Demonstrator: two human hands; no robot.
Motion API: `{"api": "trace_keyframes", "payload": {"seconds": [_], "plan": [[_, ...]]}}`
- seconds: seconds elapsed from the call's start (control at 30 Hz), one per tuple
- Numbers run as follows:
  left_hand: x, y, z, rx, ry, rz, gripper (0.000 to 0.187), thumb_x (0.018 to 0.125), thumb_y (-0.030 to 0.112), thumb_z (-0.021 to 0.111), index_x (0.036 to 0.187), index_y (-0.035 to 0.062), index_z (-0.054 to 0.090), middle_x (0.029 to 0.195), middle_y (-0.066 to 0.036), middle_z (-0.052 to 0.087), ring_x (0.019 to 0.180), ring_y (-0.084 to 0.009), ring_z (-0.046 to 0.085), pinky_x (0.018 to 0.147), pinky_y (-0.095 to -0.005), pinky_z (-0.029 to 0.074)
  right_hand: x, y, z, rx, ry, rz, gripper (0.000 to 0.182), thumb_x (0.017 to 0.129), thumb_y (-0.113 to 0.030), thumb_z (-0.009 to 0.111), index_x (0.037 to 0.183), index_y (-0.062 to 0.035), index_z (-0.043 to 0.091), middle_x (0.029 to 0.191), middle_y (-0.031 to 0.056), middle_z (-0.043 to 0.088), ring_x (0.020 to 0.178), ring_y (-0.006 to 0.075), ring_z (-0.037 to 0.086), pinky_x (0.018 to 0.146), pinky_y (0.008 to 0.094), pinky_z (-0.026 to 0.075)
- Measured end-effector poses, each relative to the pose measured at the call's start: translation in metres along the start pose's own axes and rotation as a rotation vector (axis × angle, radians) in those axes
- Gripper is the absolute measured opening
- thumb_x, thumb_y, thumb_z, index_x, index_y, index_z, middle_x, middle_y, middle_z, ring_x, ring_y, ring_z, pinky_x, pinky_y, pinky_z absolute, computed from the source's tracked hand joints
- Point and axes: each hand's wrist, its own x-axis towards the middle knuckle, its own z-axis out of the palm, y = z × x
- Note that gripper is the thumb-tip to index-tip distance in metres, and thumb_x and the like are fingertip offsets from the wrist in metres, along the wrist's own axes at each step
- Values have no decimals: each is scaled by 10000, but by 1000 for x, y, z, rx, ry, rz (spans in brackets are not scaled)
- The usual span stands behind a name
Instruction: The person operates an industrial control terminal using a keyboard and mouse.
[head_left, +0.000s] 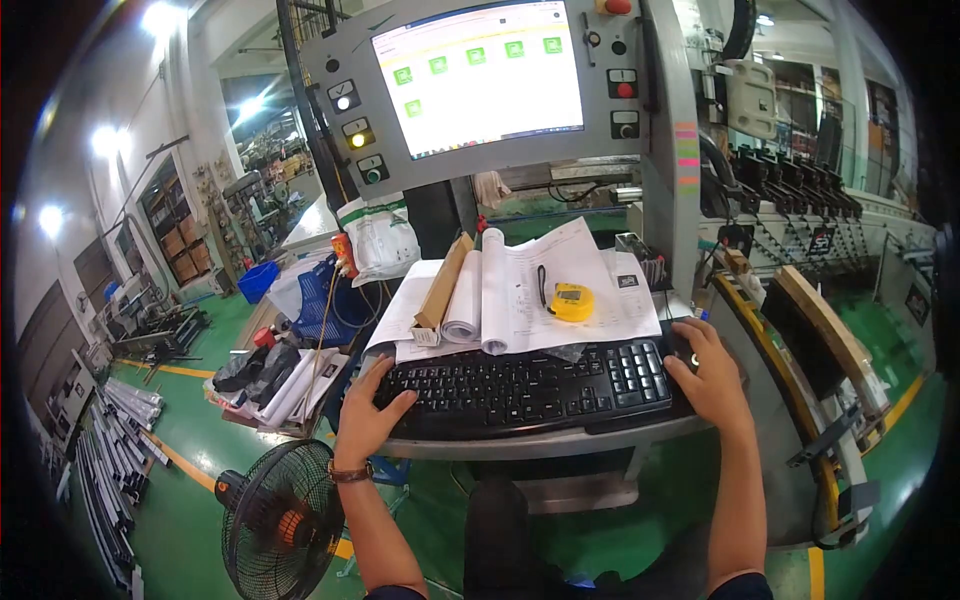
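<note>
A black keyboard (520,388) lies along the front of a small shelf below the screen. My left hand (365,412) rests at its left end, thumb and fingers apart, holding nothing. At the right end, my right hand (712,375) lies on the dark surface beside the number keys with its fingers spread. Whether something is under the right palm I cannot make out. Behind the keyboard are printed paper sheets (610,262), a rolled paper (494,290), a long narrow cardboard box (444,282) and a yellow tape measure (572,302).
A lit screen (480,85) with green icons sits in a grey control panel with buttons. Below left stands a black fan (285,510). A white bag (380,240) hangs behind the papers. Metal machine parts (790,380) stand close on the right; metal bars (100,490) lie at left.
</note>
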Motion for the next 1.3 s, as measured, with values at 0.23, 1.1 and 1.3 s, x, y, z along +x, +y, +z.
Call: {"api": "trace_keyframes", "payload": {"seconds": [0.23,1.1,1.3], "plan": [[0,1,0,1,-4,-5,762,931,397,888,1544,11,650,1643,-207,616,1513,-394,583,1277,-478,418,0,2,1,-20,9,-16,550,996,-253,759,1490,-33,659,1578,186,609,1419,423,621,1185,485,494],[0,-1,0,-6,-1,-2,772,931,421,889,1535,2,654,1647,-217,608,1521,-395,576,1277,-474,421,0,6,2,7,-1,-6,537,996,-254,765,1479,-39,670,1591,187,598,1424,425,614,1181,491,497],[0,1,0,0,-3,3,766,928,401,894,1535,1,653,1648,-219,607,1521,-400,575,1279,-475,417,0,-2,-2,45,-19,31,571,989,-239,773,1509,-41,644,1600,190,590,1408,426,626,1131,484,542]]}}
